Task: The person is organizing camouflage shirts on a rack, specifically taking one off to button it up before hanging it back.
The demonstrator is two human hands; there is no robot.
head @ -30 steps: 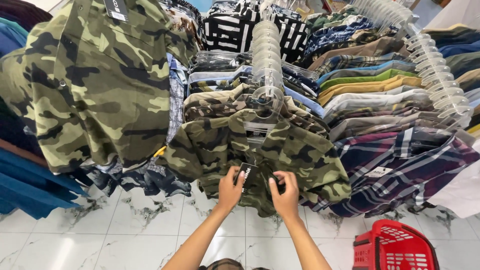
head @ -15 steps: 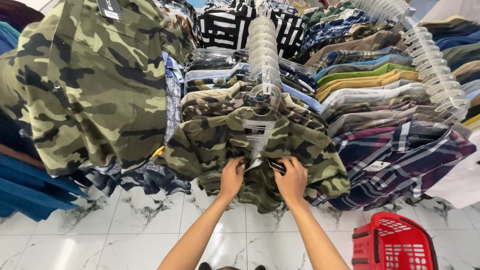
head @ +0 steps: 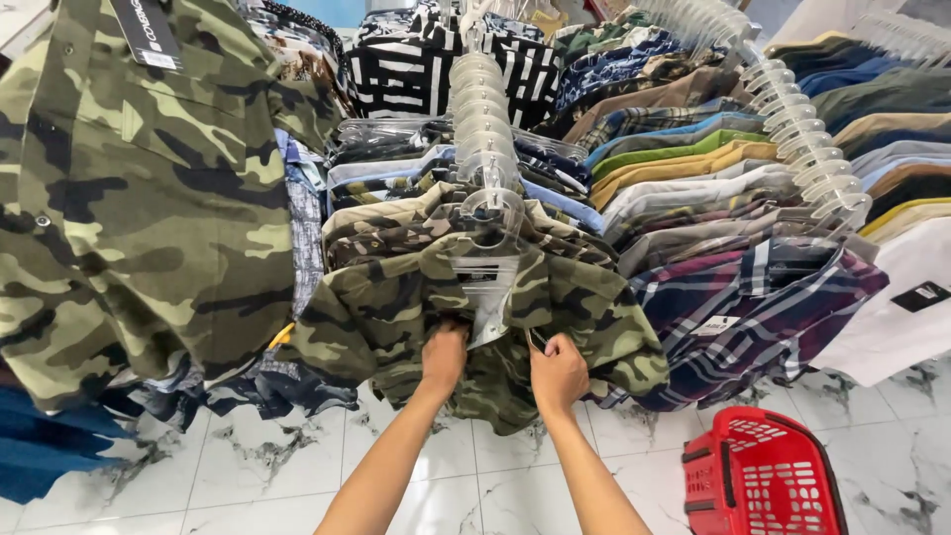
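Observation:
A green camouflage shirt [head: 396, 312] hangs at the front of a rack on a clear plastic hanger [head: 487, 223]. My left hand [head: 443, 355] grips the shirt's front placket just left of the opening. On the right edge of that opening my right hand [head: 558, 373] is closed on the fabric, with a small black tag [head: 536, 342] poking out above its fingers. Both hands are pressed against the shirt's chest, below the hanger.
A second, larger camouflage shirt [head: 139, 188] hangs at the left. Rows of folded-over shirts on clear hangers [head: 802, 149] fill the racks behind and to the right, a plaid one [head: 753, 307] nearest. A red plastic basket [head: 761, 485] stands on the white marble-patterned floor [head: 248, 476] at lower right.
The black tag that my hands held up a second ago has gone down against the shirt. Both hands moved up and closed on the shirt's front edges. The view shifted left.

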